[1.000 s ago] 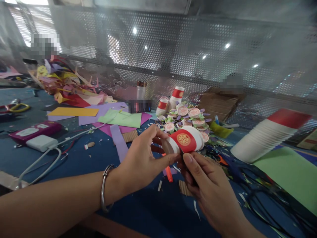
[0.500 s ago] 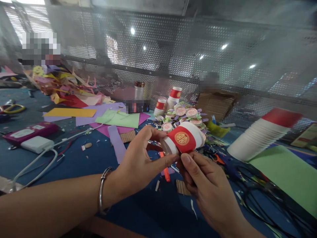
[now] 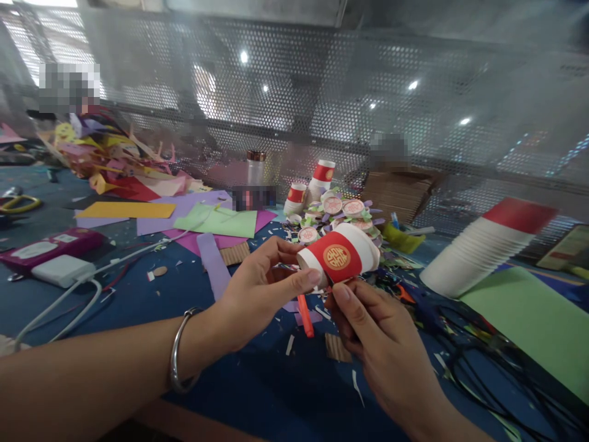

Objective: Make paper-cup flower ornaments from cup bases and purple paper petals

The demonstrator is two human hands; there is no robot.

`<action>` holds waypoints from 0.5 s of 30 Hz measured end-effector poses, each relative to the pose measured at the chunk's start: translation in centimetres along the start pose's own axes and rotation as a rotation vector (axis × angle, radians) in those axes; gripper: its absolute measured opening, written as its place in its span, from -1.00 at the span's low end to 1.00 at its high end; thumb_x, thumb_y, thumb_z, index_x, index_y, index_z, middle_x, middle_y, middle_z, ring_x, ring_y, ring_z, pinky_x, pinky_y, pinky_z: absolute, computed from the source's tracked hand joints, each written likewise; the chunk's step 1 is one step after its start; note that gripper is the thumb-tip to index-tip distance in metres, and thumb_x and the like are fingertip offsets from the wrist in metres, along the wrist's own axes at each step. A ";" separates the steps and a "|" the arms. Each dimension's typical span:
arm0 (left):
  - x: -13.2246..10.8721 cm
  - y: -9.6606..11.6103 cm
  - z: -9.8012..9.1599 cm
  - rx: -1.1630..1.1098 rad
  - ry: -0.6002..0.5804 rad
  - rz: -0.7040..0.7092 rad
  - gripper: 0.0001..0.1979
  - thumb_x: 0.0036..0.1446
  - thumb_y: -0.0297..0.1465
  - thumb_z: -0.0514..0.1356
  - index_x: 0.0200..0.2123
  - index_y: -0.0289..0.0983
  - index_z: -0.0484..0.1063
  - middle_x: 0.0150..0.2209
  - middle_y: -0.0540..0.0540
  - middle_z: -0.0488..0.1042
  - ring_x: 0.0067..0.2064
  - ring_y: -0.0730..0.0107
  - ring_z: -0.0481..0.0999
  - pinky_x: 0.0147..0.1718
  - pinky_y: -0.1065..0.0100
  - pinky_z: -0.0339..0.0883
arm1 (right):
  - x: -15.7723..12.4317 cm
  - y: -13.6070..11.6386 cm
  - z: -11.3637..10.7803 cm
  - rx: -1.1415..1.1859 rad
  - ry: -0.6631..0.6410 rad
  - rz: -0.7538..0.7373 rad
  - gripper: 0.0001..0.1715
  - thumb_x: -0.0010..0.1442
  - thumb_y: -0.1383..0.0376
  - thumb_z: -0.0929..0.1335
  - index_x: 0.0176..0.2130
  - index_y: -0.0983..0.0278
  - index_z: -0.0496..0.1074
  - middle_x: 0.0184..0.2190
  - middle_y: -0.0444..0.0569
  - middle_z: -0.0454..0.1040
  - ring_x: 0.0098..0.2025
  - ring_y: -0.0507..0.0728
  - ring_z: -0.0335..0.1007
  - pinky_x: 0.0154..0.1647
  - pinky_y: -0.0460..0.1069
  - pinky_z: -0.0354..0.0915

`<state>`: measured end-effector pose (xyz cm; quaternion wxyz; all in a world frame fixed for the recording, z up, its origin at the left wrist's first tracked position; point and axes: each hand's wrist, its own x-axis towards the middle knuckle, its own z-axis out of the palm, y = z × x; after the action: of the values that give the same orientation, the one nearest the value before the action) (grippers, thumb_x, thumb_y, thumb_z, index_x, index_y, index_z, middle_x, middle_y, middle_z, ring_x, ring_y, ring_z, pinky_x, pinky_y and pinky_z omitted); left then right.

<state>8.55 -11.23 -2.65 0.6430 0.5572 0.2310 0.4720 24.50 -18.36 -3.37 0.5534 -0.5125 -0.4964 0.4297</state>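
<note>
A white paper cup point(image 3: 338, 258) with a red band and a round gold emblem is tilted on its side above the table. My left hand point(image 3: 262, 294), with a silver bangle at the wrist, grips the cup's left end between thumb and fingers. Under the cup's lower edge, my right hand point(image 3: 375, 334) is closed in a pinch. A thin dark edge shows by its thumb, but what it holds is hidden. Behind the cup lies a heap of cut round cup bottoms point(image 3: 332, 204) with red print and coloured paper strips.
A stack of paper cups point(image 3: 478, 252) leans at right near green paper point(image 3: 534, 325) and black cables point(image 3: 478, 374). An orange-red marker point(image 3: 305, 316) and paper scraps lie below the hands. At left are a purple box point(image 3: 53, 248), a white charger point(image 3: 63, 269) and yellow-handled scissors point(image 3: 23, 204).
The left thumb has shifted up and left along the cup's end. The cup has turned slightly, its emblem a little lower in tilt. My right hand stays pinched below it.
</note>
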 end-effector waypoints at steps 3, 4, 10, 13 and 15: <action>0.0 0.0 -0.2 0.102 -0.015 0.066 -0.70 0.10 -0.32 0.38 -0.18 -0.27 0.37 -0.21 -0.11 0.56 -0.20 0.38 0.55 -0.21 0.33 0.44 | 0.0 0.1 0.1 -0.017 0.007 -0.013 -0.52 0.23 -0.06 0.40 -0.46 0.24 0.36 -0.63 -0.24 0.12 -0.63 -0.06 -0.04 -0.69 -0.15 -0.09; 0.1 -0.1 -0.3 0.127 -0.021 0.079 -0.70 0.10 -0.32 0.38 -0.19 -0.27 0.36 -0.21 -0.11 0.55 -0.21 0.37 0.55 -0.22 0.32 0.43 | 0.0 0.2 0.1 -0.029 0.006 -0.020 -0.51 0.24 -0.06 0.40 -0.47 0.24 0.35 -0.63 -0.24 0.12 -0.63 -0.06 -0.03 -0.69 -0.15 -0.09; -0.2 -0.2 -0.2 0.193 -0.012 0.132 -0.70 0.11 -0.30 0.37 -0.20 -0.27 0.35 -0.25 -0.08 0.52 -0.25 0.40 0.51 -0.26 0.34 0.43 | -0.2 0.4 0.2 -0.099 0.021 -0.061 -0.51 0.27 -0.05 0.38 -0.46 0.26 0.37 -0.63 -0.23 0.16 -0.63 -0.07 0.02 -0.68 -0.15 -0.07; -0.5 -0.3 0.0 0.206 -0.028 0.153 -0.73 0.12 -0.33 0.36 -0.19 -0.26 0.36 -0.28 -0.05 0.51 -0.26 0.43 0.50 -0.28 0.38 0.44 | -0.3 0.4 0.2 -0.081 0.015 -0.069 -0.53 0.28 -0.04 0.38 -0.46 0.25 0.36 -0.63 -0.23 0.16 -0.63 -0.07 0.02 -0.68 -0.15 -0.06; -0.7 -0.4 0.2 0.230 -0.049 0.169 -0.72 0.12 -0.34 0.36 -0.17 -0.25 0.37 -0.25 -0.06 0.52 -0.22 0.41 0.53 -0.23 0.36 0.46 | -0.4 0.4 0.2 -0.080 0.031 -0.082 -0.51 0.27 -0.03 0.39 -0.49 0.25 0.33 -0.65 -0.24 0.13 -0.64 -0.07 -0.01 -0.69 -0.14 -0.07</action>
<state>8.52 -11.90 -3.08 0.5383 0.6559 0.2202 0.4812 24.22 -18.65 -3.79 0.5570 -0.5202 -0.5252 0.3786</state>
